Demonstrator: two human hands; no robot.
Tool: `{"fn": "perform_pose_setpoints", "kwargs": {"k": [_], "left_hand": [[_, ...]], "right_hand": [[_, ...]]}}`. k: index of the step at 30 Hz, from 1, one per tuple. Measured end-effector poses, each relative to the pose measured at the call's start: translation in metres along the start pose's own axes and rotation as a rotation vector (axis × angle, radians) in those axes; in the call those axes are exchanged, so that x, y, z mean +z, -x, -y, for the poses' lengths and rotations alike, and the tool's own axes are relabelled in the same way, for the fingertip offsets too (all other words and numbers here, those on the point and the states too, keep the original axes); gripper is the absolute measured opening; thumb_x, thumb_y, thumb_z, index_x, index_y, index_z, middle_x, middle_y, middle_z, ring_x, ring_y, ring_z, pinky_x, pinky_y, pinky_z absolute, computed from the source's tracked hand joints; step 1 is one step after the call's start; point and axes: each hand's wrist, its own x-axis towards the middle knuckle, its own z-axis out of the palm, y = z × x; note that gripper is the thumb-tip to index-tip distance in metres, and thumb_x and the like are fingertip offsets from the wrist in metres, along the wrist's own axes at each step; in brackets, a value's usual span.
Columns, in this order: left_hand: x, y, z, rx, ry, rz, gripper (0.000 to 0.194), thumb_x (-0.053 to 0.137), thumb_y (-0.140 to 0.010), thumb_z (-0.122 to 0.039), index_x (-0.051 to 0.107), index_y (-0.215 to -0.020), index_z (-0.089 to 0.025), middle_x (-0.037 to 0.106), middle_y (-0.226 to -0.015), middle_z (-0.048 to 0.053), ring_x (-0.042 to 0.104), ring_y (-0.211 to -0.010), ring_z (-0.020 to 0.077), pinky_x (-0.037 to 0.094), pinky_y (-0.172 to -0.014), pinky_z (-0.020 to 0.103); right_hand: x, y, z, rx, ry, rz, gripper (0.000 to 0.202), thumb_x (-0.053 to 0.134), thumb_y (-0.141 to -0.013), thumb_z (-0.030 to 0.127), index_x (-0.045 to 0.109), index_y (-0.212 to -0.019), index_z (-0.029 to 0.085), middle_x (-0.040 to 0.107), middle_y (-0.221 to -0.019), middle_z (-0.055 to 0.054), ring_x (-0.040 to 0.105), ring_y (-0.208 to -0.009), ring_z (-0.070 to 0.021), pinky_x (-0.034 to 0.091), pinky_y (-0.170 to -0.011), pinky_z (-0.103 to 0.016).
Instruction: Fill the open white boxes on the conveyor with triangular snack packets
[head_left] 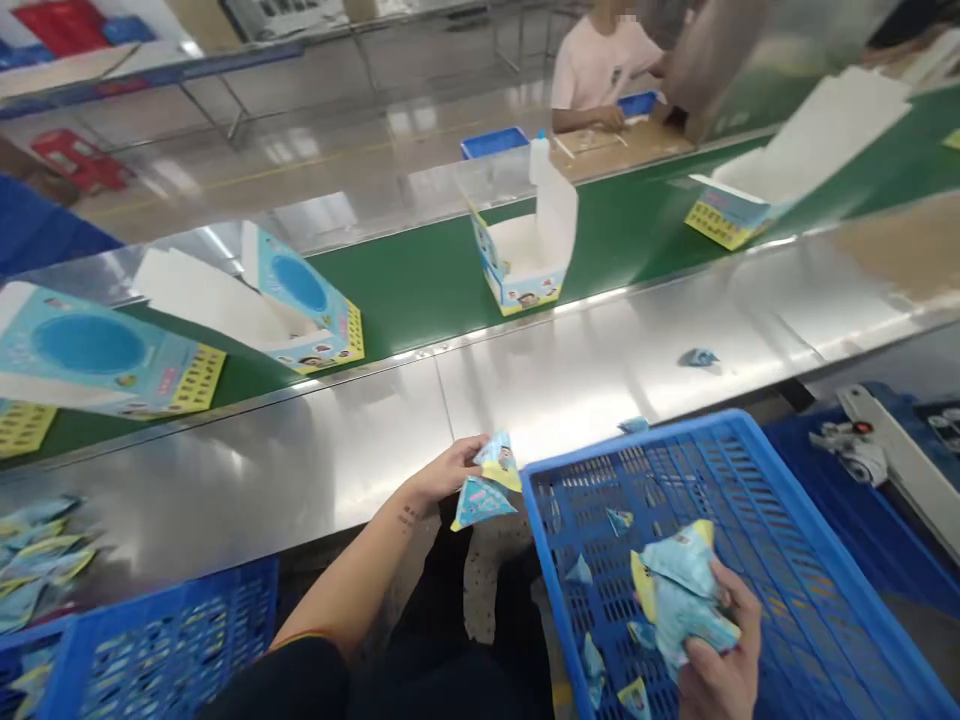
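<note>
My left hand (450, 470) is closed on small triangular packets (481, 500), pale blue with yellow edges, just left of the blue basket's corner. Over the blue plastic basket (637, 445), my right hand (724, 650) grips more of the same blue packets (679, 585), bunched together. Several loose packets (592, 665) lie on the basket floor beneath that hand. Beyond my hands, an open printed carton (529, 292) stands on the green conveyor belt (420, 280), its white flap raised.
More open cartons (300, 300) stand along the belt. Two packets (699, 357) lie on or near the metal ledge (525, 370). Packets are piled at the far left above another blue basket (172, 640). Across the belt a person (600, 75) works at a table.
</note>
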Motion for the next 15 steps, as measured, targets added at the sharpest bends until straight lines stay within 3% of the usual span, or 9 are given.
{"fn": "perform_pose_setpoints", "kwargs": {"k": [2, 3, 4, 6, 9, 10, 11, 13, 15], "left_hand": [[-0.151, 0.046, -0.013, -0.003, -0.046, -0.183, 0.049, 0.090, -0.070, -0.056, 0.067, -0.093, -0.019, 0.069, -0.091, 0.003, 0.063, -0.084, 0.0196, 0.053, -0.078, 0.031], [-0.209, 0.049, 0.004, -0.007, -0.093, -0.284, 0.049, 0.087, -0.071, -0.059, 0.066, -0.092, -0.020, 0.069, -0.091, 0.003, 0.064, -0.085, 0.0205, 0.053, -0.079, 0.032], [-0.250, 0.036, 0.042, -0.020, -0.150, -0.390, 0.050, 0.083, -0.072, -0.063, 0.064, -0.090, -0.020, 0.068, -0.090, 0.003, 0.064, -0.085, 0.0210, 0.054, -0.080, 0.033], [-0.280, -0.040, 0.183, -0.069, -0.259, -0.594, 0.049, 0.071, -0.078, -0.068, 0.059, -0.087, -0.022, 0.066, -0.086, 0.002, 0.063, -0.084, 0.0215, 0.054, -0.081, 0.035], [-0.254, -0.197, 0.451, -0.142, -0.350, -0.768, 0.039, 0.062, -0.085, -0.062, 0.055, -0.088, -0.023, 0.063, -0.085, 0.003, 0.064, -0.086, 0.0240, 0.054, -0.084, 0.038], [-0.251, -0.231, 0.515, -0.156, -0.376, -0.803, 0.034, 0.062, -0.086, -0.056, 0.056, -0.090, -0.023, 0.064, -0.089, 0.005, 0.065, -0.092, 0.0256, 0.053, -0.089, 0.040], [-0.259, -0.248, 0.555, -0.169, -0.409, -0.840, 0.030, 0.063, -0.088, -0.051, 0.058, -0.093, -0.022, 0.066, -0.095, 0.007, 0.065, -0.099, 0.0274, 0.052, -0.094, 0.041], [-0.306, -0.234, 0.564, -0.198, -0.485, -0.905, 0.023, 0.063, -0.090, -0.040, 0.062, -0.101, -0.020, 0.067, -0.111, 0.012, 0.062, -0.116, 0.0308, 0.046, -0.104, 0.043], [-0.374, -0.185, 0.517, -0.241, -0.547, -0.921, 0.020, 0.064, -0.091, -0.034, 0.065, -0.105, -0.020, 0.065, -0.120, 0.017, 0.059, -0.125, 0.0334, 0.044, -0.106, 0.044]], "right_hand": [[0.161, 0.005, 0.067, -0.126, 0.007, 0.138, 0.062, 0.077, -0.075, 0.059, 0.064, -0.129, 0.030, 0.064, -0.134, -0.014, 0.068, -0.116, -0.0371, 0.061, -0.091, -0.054], [0.236, -0.002, 0.069, -0.170, -0.011, 0.221, 0.057, 0.078, -0.076, 0.053, 0.066, -0.126, 0.028, 0.065, -0.133, -0.013, 0.067, -0.118, -0.0355, 0.060, -0.095, -0.052], [0.302, -0.015, 0.043, -0.205, -0.010, 0.313, 0.053, 0.076, -0.078, 0.049, 0.067, -0.125, 0.027, 0.066, -0.131, -0.012, 0.067, -0.118, -0.0333, 0.059, -0.098, -0.049], [0.399, -0.060, -0.098, -0.237, 0.012, 0.471, 0.048, 0.072, -0.079, 0.045, 0.069, -0.123, 0.026, 0.067, -0.129, -0.010, 0.068, -0.117, -0.0297, 0.058, -0.101, -0.045], [0.485, -0.129, -0.401, -0.174, 0.202, 0.593, 0.046, 0.070, -0.077, 0.042, 0.070, -0.121, 0.029, 0.064, -0.137, -0.008, 0.070, -0.112, -0.0270, 0.060, -0.093, -0.040], [0.511, -0.139, -0.474, -0.139, 0.294, 0.612, 0.046, 0.069, -0.077, 0.042, 0.071, -0.122, 0.030, 0.062, -0.142, -0.008, 0.071, -0.111, -0.0267, 0.060, -0.088, -0.039], [0.540, -0.138, -0.520, -0.109, 0.380, 0.625, 0.047, 0.069, -0.078, 0.043, 0.071, -0.123, 0.031, 0.059, -0.146, -0.007, 0.071, -0.110, -0.0267, 0.061, -0.084, -0.038], [0.610, -0.111, -0.526, -0.092, 0.501, 0.651, 0.050, 0.068, -0.080, 0.046, 0.070, -0.128, 0.032, 0.055, -0.151, -0.007, 0.072, -0.110, -0.0280, 0.060, -0.080, -0.038], [0.683, -0.067, -0.466, -0.113, 0.557, 0.694, 0.054, 0.066, -0.082, 0.052, 0.069, -0.132, 0.032, 0.055, -0.152, -0.009, 0.072, -0.111, -0.0303, 0.059, -0.081, -0.041]]}}
